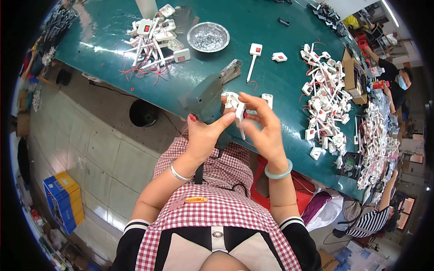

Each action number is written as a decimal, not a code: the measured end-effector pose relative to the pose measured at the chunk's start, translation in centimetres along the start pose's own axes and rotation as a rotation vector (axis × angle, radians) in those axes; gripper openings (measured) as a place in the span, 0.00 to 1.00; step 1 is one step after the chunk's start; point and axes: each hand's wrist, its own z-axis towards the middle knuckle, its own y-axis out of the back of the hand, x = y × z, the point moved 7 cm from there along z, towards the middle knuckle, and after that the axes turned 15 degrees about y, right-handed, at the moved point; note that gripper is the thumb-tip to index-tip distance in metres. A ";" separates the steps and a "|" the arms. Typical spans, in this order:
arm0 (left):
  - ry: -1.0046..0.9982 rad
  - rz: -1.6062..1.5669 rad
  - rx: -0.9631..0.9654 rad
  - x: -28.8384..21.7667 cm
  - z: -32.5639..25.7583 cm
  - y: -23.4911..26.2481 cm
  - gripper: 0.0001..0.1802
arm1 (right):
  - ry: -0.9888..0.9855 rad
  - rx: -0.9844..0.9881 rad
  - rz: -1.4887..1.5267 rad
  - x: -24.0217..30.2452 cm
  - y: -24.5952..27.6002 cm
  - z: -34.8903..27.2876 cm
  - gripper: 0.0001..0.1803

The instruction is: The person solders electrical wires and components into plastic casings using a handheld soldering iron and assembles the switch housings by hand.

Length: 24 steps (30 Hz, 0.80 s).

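While my left hand (pixel 202 137) pinches the white case (pixel 240 115) near the table (pixel 282 79) edge facing me, my right hand (pixel 267 128) curves round its other side, fingers blurred; I can't tell whether they grip. The tool (pixel 204 98) crowds my left, nose pointing away. Beyond, bare green runs between the left pile (pixel 156 43) and right pile (pixel 327 104), broken by the bowl (pixel 209 49) and a stemmed piece (pixel 256 49).

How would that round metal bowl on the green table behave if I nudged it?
The metal bowl would probably slide rather than tip, being wide and upright on the glossy table. It should feel stiff, given its metallic sheen.
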 end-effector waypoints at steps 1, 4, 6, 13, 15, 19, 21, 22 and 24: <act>0.004 0.003 0.001 0.1 0.1 -0.2 0.20 | 0.067 0.068 -0.111 1.0 -0.4 0.0 0.26; 0.028 -0.091 0.068 0.1 0.4 -0.8 0.21 | 0.008 -0.056 -0.038 -1.7 0.5 -0.4 0.26; 0.061 -0.110 0.025 0.0 0.5 -0.2 0.23 | -0.017 -0.077 0.053 -3.1 1.6 -0.3 0.24; -0.108 0.417 -0.144 1.0 1.4 1.9 0.25 | -0.281 -0.014 0.155 -5.4 1.6 0.1 0.19; -0.156 0.517 -0.173 1.2 1.8 1.9 0.25 | -0.192 -0.012 0.138 -5.1 1.6 0.2 0.18; -0.186 0.598 -0.217 0.5 2.6 1.9 0.24 | -0.175 0.045 0.070 -5.0 1.5 0.0 0.19; -0.186 0.607 -0.212 -0.2 3.3 1.9 0.23 | -0.139 0.080 0.071 -4.6 1.2 0.3 0.21; -0.189 0.617 -0.209 -0.5 3.6 1.7 0.22 | -0.140 0.080 0.070 -4.6 1.0 0.3 0.21; -0.148 0.548 -0.186 -0.7 4.1 1.5 0.21 | -0.039 0.082 0.008 -4.1 0.9 0.6 0.22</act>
